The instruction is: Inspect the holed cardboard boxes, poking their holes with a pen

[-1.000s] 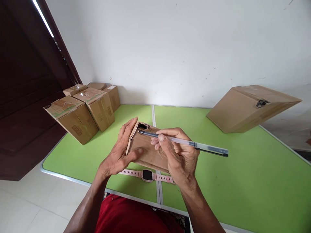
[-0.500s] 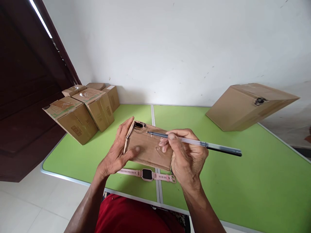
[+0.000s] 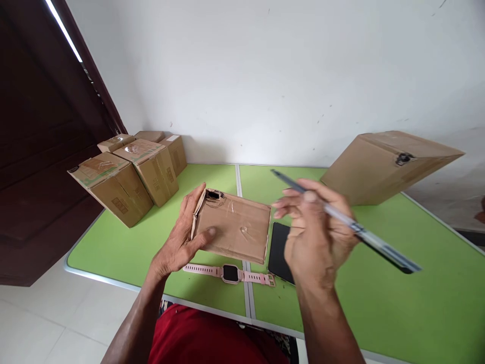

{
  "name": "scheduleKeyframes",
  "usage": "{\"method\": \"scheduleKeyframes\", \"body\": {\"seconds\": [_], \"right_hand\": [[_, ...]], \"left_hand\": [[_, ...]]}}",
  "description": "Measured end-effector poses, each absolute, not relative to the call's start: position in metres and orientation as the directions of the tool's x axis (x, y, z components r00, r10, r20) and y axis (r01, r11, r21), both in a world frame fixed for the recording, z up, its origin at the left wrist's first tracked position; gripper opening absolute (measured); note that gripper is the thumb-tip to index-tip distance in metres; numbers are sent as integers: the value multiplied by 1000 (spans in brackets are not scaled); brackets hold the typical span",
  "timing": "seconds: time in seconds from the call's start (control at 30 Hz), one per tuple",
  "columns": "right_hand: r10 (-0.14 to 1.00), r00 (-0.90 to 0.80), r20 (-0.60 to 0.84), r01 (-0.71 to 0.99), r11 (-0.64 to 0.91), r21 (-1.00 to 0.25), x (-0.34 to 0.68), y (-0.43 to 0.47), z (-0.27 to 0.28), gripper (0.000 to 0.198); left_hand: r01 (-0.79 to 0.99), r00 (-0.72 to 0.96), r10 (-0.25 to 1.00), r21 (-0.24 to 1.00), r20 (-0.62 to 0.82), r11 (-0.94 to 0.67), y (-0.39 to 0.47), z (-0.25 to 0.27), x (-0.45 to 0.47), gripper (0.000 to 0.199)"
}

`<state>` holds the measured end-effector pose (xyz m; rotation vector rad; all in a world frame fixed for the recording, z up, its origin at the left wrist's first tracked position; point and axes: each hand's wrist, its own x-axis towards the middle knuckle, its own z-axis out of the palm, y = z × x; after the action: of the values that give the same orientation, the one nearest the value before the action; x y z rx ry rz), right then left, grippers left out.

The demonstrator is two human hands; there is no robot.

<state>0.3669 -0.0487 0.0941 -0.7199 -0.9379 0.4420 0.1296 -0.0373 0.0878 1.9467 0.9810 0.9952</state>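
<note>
the left hand [image 3: 178,237] holds a small flat cardboard box [image 3: 233,225] just above the green bench [image 3: 397,283], fingers wrapped along its left edge and the thumb pressed on the taped top face. the box is tilted, its long axis running left to right, with a torn dark opening at the far left corner. the right hand [image 3: 316,235] hangs just to the right of the box, apart from it, pinching a pen [image 3: 352,227] between thumb and fingers; the pen slants from its tip up and to the left, over the far side of the bench, down to its cap at the right. so the box lies to the left of the pen hand, and the tip points away above its right end. a pink watch [image 3: 229,273] lies flat on the bench under the box, and a dark phone [image 3: 279,242] lies beside it. brown cartons [image 3: 125,177] stand at the far left, a big box [image 3: 382,164] at the far right
</note>
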Motion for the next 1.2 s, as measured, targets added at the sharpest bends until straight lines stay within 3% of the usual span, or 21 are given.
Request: {"method": "scheduleKeyframes", "body": {"seconds": [0.1, 0.23, 0.3, 0.37, 0.53, 0.7, 0.9, 1.03, 1.2], "right_hand": [[561, 656, 505, 60, 628, -776, 401, -35, 82, 18], [694, 565, 447, 363, 278, -890, 440, -14, 37, 34], [798, 416, 437, 584, 134, -801, 449, -5, 12, 41], [879, 265, 396, 717, 95, -691, 450, 1, -6, 42], [984, 2, 180, 857, 91, -507, 438, 11, -23, 35], [996, -85, 27, 935, 89, -342, 423, 13, -20, 37], [1000, -12, -15, 957, 7, -290, 417, 2, 0, 46], [979, 199, -31, 940, -200, -276, 440, -25, 16, 49], [886, 425, -183, 846, -461, -268, 441, -67, 13, 83]], "left_hand": [[299, 381, 877, 859, 292, -415, -38, 87, 127, 87], [285, 361, 887, 871, 289, -400, -39, 86, 127, 84], [279, 365, 884, 872, 291, -402, -38, 86, 127, 82], [281, 366, 886, 874, 284, -397, -38, 86, 126, 83], [297, 336, 908, 886, 252, -356, -37, 86, 124, 87], [302, 329, 906, 879, 268, -370, -36, 85, 127, 87], [304, 353, 896, 873, 270, -383, -37, 87, 129, 85], [300, 326, 910, 886, 254, -355, -34, 85, 124, 86], [317, 298, 920, 883, 253, -346, -31, 85, 121, 90]]}}
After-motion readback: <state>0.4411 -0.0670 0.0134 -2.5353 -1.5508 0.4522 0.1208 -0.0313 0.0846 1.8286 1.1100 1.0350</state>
